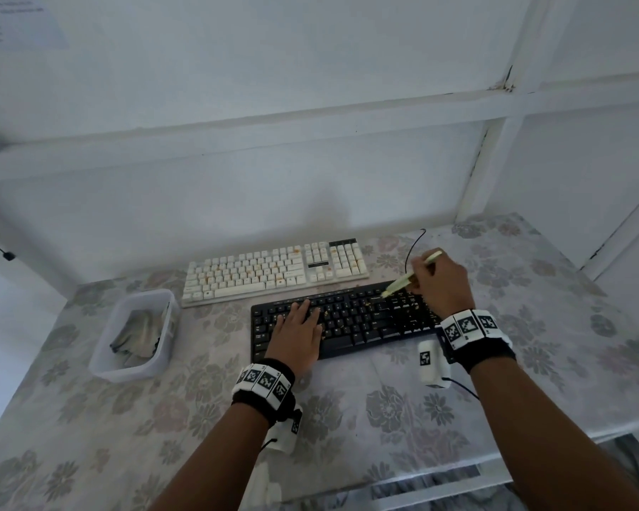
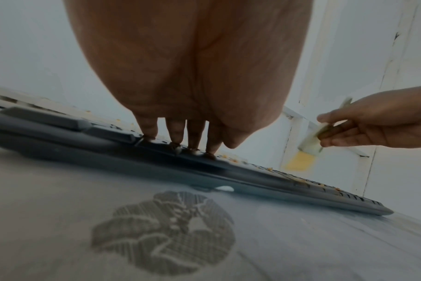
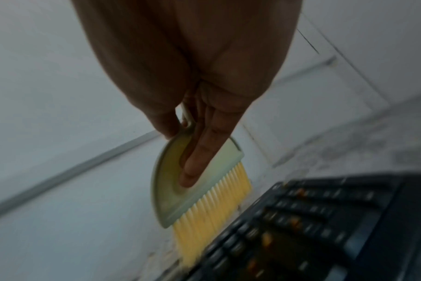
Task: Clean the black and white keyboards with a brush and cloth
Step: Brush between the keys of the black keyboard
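You were early in the job. Your right hand (image 1: 441,285) gripped the brush (image 3: 195,182), fingers curled round its pale handle and one finger laid along the flat head, yellow bristles angled at the far right edge of the black keyboard (image 1: 347,319). Whether the bristles touched the keys is unclear; the wrist view was blurred. Your left hand (image 1: 299,333) lay flat on the left half of that keyboard, fingers straight, fingertips (image 2: 173,136) pressing on the keys, likely to steady it.

Orange crumbs (image 2: 301,181) sat across the black keys, so brushing there looked barely begun. The white keyboard (image 1: 273,271), just behind the black one, had orange specks too and looked untouched. The cloth (image 1: 141,333) lay crumpled in a clear tub (image 1: 163,363) left of the keyboards, not yet used. Left, by my read: finish brushing black, brush white, wipe both.

Surface: a table (image 1: 347,418) under a pale floral cover, pushed against a white wall (image 1: 237,86) with white framing bars. A thin black cable (image 1: 414,248) curled behind the black keyboard. Light was dim and bluish.
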